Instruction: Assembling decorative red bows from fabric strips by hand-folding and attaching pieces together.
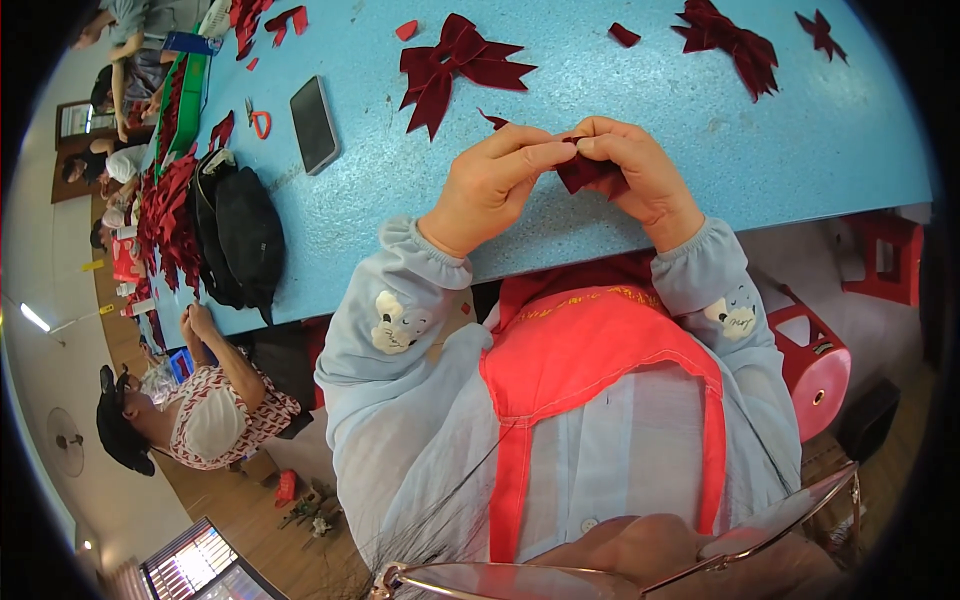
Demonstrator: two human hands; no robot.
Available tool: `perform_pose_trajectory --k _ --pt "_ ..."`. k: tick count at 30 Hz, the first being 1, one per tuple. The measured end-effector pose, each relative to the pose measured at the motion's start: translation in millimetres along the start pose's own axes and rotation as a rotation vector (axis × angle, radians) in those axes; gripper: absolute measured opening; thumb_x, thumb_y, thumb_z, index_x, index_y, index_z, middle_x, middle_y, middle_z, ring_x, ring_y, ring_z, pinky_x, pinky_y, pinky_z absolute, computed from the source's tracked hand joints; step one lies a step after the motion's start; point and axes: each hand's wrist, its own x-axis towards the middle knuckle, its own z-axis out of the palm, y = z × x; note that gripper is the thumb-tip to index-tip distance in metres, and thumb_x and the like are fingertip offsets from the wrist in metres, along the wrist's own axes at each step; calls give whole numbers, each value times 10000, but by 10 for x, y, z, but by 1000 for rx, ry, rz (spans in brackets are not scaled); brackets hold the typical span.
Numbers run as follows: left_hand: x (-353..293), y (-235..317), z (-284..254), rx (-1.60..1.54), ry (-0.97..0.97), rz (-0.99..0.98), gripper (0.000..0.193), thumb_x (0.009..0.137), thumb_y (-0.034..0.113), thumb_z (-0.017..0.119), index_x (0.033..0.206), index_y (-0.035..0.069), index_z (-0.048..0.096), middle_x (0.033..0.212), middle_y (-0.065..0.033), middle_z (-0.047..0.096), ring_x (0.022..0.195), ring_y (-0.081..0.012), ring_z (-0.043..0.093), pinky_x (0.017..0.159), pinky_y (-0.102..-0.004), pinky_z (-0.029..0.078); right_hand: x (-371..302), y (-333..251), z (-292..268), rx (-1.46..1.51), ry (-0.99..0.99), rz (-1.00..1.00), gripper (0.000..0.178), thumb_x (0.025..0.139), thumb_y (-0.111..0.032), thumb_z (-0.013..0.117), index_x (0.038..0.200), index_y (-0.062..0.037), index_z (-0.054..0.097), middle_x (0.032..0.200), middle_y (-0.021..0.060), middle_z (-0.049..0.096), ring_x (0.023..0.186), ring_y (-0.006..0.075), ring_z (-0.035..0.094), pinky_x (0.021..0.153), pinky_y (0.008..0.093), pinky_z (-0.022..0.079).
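Observation:
Close together above the near edge of the blue table, both hands work on one small piece of dark red velvet ribbon (pixel 590 176). My left hand (pixel 495 188) is closed, its thumb and forefinger pinching at the piece's upper left corner. My right hand (pixel 648 178) is closed too, with fingers curled round the piece and the thumb pressed on its top edge. Part of the ribbon is hidden behind the right fingers. Just beyond the hands lies a large dark red velvet bow (pixel 460 68) with pointed tails. A narrow ribbon scrap (pixel 493 120) shows beside my left fingers.
The blue table (pixel 780 150) also bears another bow (pixel 728 48), a smaller bow (pixel 822 35), a phone (pixel 315 125), orange-handled scissors (pixel 261 124), a black bag (pixel 240 225), a ribbon heap (pixel 168 215) and a green crate (pixel 183 110). Another person (pixel 215 400) sits at left; red stools (pixel 815 375) stand at right.

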Motion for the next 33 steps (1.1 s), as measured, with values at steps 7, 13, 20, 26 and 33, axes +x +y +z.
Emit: perform_pose_trajectory --k 7,13,20,26,33 --pt "31 -65 -45 18 -55 131 336 683 -116 580 951 74 650 966 -95 606 829 -235 609 678 -287 505 20 34 4 66 -8 20 220 816 -158 538 960 3 583 854 53 593 728 135 569 650 256 495" --pt "-54 -86 51 209 84 141 348 665 -101 583 962 68 651 916 -96 591 783 -237 595 653 -299 499 58 111 105 23 72 -14 201 850 -166 554 978 -14 587 887 57 608 775 139 602 674 244 492" --pt "-66 -142 116 220 199 130 294 655 -72 601 920 51 639 888 -91 580 732 -233 578 609 -304 491 45 201 134 -30 154 -48 160 866 -170 573 987 -68 597 902 16 620 806 116 613 658 211 473" --pt "20 -165 92 214 92 238 246 646 -69 615 864 46 611 853 -84 575 700 -223 571 562 -298 481 63 251 46 -64 194 -69 145 851 -157 598 977 -84 608 865 -8 622 778 86 597 624 194 449" --pt "-16 -86 207 389 103 210 207 675 -8 614 876 39 608 825 -80 572 686 -218 571 541 -297 478 -2 231 4 -164 254 -143 124 843 -146 613 945 -75 623 835 -14 615 707 58 546 620 177 424"
